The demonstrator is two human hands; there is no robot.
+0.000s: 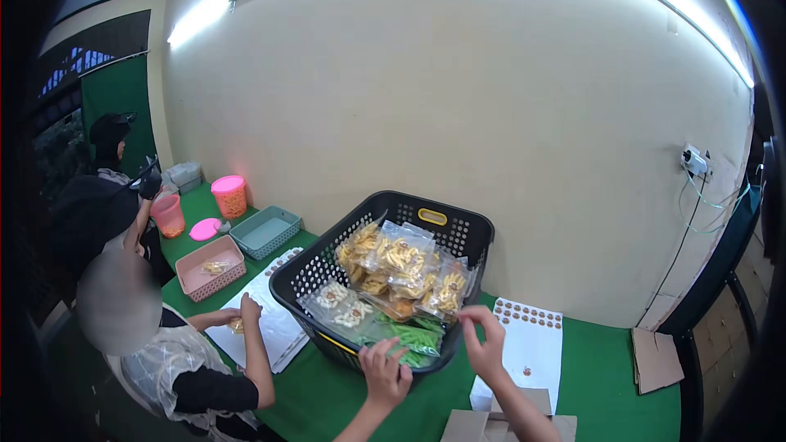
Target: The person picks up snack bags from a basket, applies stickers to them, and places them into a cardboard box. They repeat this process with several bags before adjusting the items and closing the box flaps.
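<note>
A black plastic basket [455, 232] stands tilted on the green table, filled with clear snack packets: yellow chips [399, 260], pale pieces [342, 301] and green ones [416, 336]. My left hand [383, 370] rests on the basket's near rim, touching the green packets. My right hand [483, 342] is raised at the rim's right corner, fingers pinched on the edge of a clear packet. A white sticker sheet [530, 342] lies just right of the basket.
A person at the left handles a packet over white sheets [274, 323]. Beyond lie a pink tray [211, 268], a grey-green tray [265, 231], pink containers [229, 195] and another person. Cardboard pieces [655, 358] lie at the right.
</note>
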